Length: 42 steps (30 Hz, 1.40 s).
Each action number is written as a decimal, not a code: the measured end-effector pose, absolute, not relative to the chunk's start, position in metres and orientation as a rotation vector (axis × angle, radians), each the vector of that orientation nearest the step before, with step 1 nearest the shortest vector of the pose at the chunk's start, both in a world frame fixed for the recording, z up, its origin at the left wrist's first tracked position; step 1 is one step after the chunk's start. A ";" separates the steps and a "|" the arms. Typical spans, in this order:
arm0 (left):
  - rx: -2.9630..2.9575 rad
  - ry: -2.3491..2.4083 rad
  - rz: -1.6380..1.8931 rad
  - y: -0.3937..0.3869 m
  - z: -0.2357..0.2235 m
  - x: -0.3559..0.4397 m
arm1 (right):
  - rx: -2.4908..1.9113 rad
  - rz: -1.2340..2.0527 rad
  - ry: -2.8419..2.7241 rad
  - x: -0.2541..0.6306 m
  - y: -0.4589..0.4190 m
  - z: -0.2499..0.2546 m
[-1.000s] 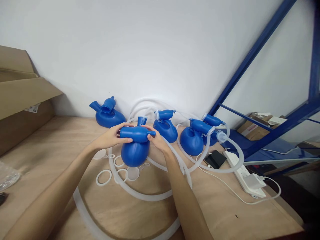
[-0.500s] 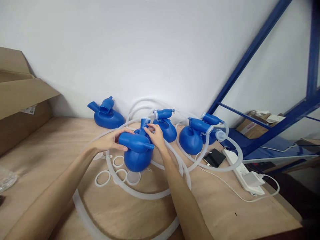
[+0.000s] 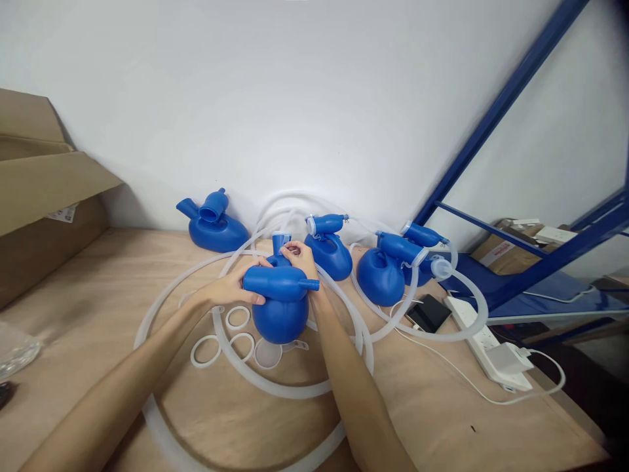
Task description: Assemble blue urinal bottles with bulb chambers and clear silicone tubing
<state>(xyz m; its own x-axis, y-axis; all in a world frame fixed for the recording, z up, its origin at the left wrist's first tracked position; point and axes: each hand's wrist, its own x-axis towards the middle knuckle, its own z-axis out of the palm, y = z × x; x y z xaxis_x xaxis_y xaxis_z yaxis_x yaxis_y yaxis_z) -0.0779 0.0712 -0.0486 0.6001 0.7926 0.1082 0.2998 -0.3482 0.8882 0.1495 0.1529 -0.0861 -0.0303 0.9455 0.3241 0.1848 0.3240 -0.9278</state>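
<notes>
A blue plastic urinal bottle point(image 3: 281, 321) stands in front of me, its neck pointing away with a whitish ring point(image 3: 281, 235) round the mouth. Across its top lies a blue funnel piece point(image 3: 275, 282) with a narrow spout to the right. My left hand point(image 3: 240, 283) is wrapped round the left end of that piece and the bottle, thumb in front. At the bottle's neck, my right hand point(image 3: 302, 257) has its fingers bent and pinched; whether they also hold the ring's thin strap cannot be made out. Beside the bottle's base lie white rings point(image 3: 206, 351) and a translucent cap point(image 3: 268, 353).
Similar blue bottles point(image 3: 379, 278) with hoses stand at the back right, another bottle point(image 3: 219, 233) at the back left. A long translucent hose point(image 3: 289, 392) loops round the work. A phone point(image 3: 428, 313), power strip point(image 3: 484, 341), cardboard box point(image 3: 54, 242) and blue rack point(image 3: 501, 118) flank it.
The bottle has turned slightly and sits a little further right and lower in view. My right fingers have curled in more tightly at its neck. The left hand keeps its grip.
</notes>
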 end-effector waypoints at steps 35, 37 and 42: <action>1.526 0.741 1.079 0.091 -0.058 -0.092 | -1.211 0.702 -1.442 0.152 0.168 -0.041; 1.434 0.758 1.239 0.098 -0.059 -0.098 | -1.265 0.589 -1.384 0.155 0.161 -0.032; 1.282 0.809 1.514 0.106 -0.054 -0.101 | -1.386 0.508 -1.236 0.154 0.142 -0.028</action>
